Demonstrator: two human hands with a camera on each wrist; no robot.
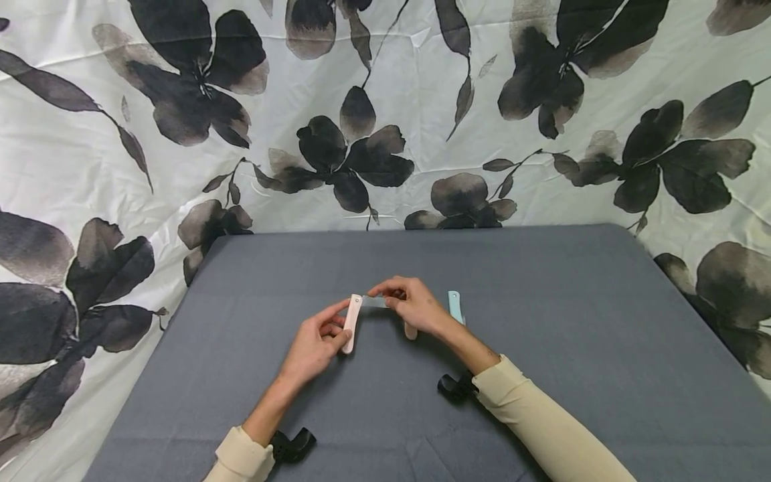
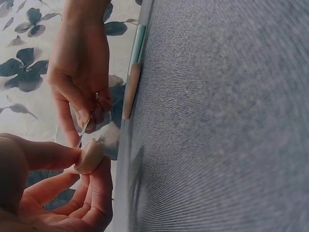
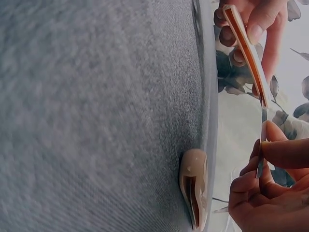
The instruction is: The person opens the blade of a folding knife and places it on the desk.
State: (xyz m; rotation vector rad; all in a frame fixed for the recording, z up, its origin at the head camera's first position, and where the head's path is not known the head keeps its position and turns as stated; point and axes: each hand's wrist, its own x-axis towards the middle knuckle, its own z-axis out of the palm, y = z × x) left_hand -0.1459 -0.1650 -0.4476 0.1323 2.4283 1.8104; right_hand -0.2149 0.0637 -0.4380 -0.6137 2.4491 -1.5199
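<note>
A person in cream sleeves (image 1: pixel 566 428) works above a gray desk (image 1: pixel 542 335), with a black-flowered white cloth (image 1: pixel 421 87) at twelve o'clock. Centrally, the left hand's grip (image 1: pixel 312 345) holds, between thumb and fingertips, a pale pink handle (image 1: pixel 352 326) raised off the desk, its length running roughly twelve to six o'clock. From the handle's top, a thin blade (image 1: pixel 375 302) sticks out toward three o'clock, where the right hand's grip (image 1: pixel 415 308) pinches it. Also at three o'clock from the handle, a tan folding tool (image 1: pixel 411 331) lies on the desk, partly hidden by the right hand; beyond it lies a mint-green tool (image 1: pixel 454 304). Black wrist devices sit at seven (image 1: pixel 293 447) and four o'clock.
</note>
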